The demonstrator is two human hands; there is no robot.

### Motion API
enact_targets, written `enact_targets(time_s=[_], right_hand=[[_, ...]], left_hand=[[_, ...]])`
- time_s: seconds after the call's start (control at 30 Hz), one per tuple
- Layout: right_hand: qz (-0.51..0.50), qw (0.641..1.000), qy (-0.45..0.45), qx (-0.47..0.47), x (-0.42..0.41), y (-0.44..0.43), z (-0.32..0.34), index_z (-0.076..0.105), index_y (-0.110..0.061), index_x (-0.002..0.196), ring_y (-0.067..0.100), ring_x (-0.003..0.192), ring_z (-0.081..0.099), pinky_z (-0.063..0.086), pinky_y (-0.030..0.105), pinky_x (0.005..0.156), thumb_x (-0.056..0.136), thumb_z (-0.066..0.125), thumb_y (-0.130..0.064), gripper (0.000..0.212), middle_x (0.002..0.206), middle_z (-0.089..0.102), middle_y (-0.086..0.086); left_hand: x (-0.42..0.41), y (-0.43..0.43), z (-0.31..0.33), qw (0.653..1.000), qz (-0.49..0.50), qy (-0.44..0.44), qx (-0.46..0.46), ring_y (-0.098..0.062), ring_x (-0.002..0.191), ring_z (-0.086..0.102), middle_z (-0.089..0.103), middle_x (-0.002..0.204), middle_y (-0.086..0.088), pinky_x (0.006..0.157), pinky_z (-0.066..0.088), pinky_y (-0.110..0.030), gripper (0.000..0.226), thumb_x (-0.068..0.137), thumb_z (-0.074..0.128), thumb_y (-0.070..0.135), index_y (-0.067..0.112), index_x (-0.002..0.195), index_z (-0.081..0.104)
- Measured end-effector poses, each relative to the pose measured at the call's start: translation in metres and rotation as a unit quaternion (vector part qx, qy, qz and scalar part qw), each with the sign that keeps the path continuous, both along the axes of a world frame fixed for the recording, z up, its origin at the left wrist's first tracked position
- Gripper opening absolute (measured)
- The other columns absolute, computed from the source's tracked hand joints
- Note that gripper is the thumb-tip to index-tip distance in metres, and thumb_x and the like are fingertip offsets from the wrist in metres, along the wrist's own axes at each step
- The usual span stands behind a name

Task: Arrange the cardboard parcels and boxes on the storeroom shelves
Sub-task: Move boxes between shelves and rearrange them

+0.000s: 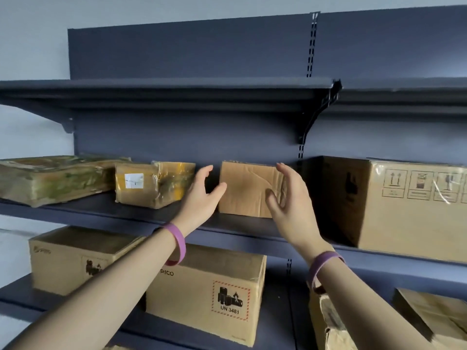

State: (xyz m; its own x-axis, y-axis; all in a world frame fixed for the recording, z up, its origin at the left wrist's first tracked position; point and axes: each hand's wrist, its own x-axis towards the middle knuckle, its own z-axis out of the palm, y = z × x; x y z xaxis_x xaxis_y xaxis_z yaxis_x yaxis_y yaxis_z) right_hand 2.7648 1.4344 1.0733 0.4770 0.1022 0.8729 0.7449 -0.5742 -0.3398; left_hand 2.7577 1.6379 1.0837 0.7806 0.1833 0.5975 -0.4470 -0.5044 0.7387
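- Across the whole view I see dark grey shelving (177, 59); its top shelf (177, 84) is seen edge-on.
- On the right of the middle shelf (121, 214) stands a large carton (404, 210) with handling symbols printed on its front.
- Below, on the lower shelf (25, 299), a box marked PICO (202, 294) bears a red-bordered UN 3481 label, with a plainer box (65, 258) just to its left.
- At the far left of the middle shelf lies a flat parcel (50, 178) wrapped in greenish tape.
- Just beside it sits a taped parcel (151, 184) with a white label.
- Between that parcel and the large carton stands the small plain box (245, 190), creased on its front and apart from both neighbours.
- My left grip (202, 195) is spread, fingers straight, at the small box's left side, thumb at its edge; I cannot tell whether it touches.
- My right grip (290, 200) is likewise spread and holds nothing, in front of the box's right side.
- Each wrist wears a purple band (177, 245).
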Motion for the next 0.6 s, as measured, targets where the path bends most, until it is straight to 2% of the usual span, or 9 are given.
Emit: enact_targets(time_s=[0.1,0.23,0.3,0.4,0.5,0.6], right_hand=[[-0.009,0.995,0.057,0.087,0.024,0.012,-0.002,0.034,-0.008,0.149,0.021,0.140,0.036,0.028,0.034,0.117,0.095,0.063,-0.015,0.061,0.150,0.042,0.008],[-0.028,0.960,0.146,0.239,0.055,0.012,-0.001,0.030,-0.010,0.151,0.026,0.141,0.036,0.028,0.043,0.119,0.096,0.062,-0.028,0.066,0.152,0.040,0.011],[-0.006,0.929,0.225,0.295,0.066,0.007,0.003,0.028,-0.015,0.153,0.026,0.140,0.038,0.030,0.039,0.117,0.100,0.051,-0.044,0.064,0.152,0.040,0.007],[0.036,0.851,0.342,0.395,0.090,0.001,0.008,0.031,-0.013,0.153,0.029,0.134,0.045,0.034,0.037,0.113,0.101,0.032,-0.060,0.070,0.144,0.047,0.005],[0.038,0.805,0.377,0.456,0.108,-0.002,0.009,0.038,-0.005,0.149,0.032,0.133,0.048,0.034,0.043,0.115,0.104,0.029,-0.056,0.069,0.147,0.048,0.011],[0.039,0.816,0.387,0.428,0.105,-0.001,0.005,0.048,-0.003,0.142,0.029,0.116,0.053,0.040,0.037,0.108,0.106,0.031,-0.038,0.053,0.132,0.056,0.014]], left_hand=[[0.023,0.013,0.002,0.997,-0.020,0.043,-0.058,-0.020,0.148,0.027,0.028,0.161,-0.003,0.106,0.024,-0.024,0.070,0.099,0.061,0.028,0.021,0.157,0.023],[0.054,0.015,-0.001,0.990,-0.049,0.105,-0.085,-0.025,0.149,0.027,0.020,0.165,-0.007,0.116,0.027,-0.038,0.086,0.095,0.067,0.033,0.024,0.160,0.011],[0.069,0.012,-0.003,0.985,-0.058,0.134,-0.089,-0.026,0.149,0.027,0.019,0.165,-0.005,0.118,0.027,-0.042,0.091,0.092,0.069,0.040,0.027,0.160,0.009],[0.086,0.002,-0.004,0.977,-0.071,0.168,-0.114,-0.028,0.148,0.028,0.019,0.166,-0.003,0.119,0.025,-0.044,0.101,0.088,0.070,0.050,0.029,0.160,0.003],[0.097,-0.006,-0.007,0.967,-0.101,0.193,-0.133,-0.026,0.148,0.028,0.024,0.163,0.001,0.118,0.022,-0.042,0.106,0.088,0.069,0.054,0.028,0.160,-0.004],[0.105,-0.007,-0.012,0.971,-0.095,0.207,-0.078,-0.021,0.126,0.040,0.036,0.148,0.001,0.105,0.031,-0.037,0.090,0.092,0.067,0.044,0.026,0.154,0.005]])
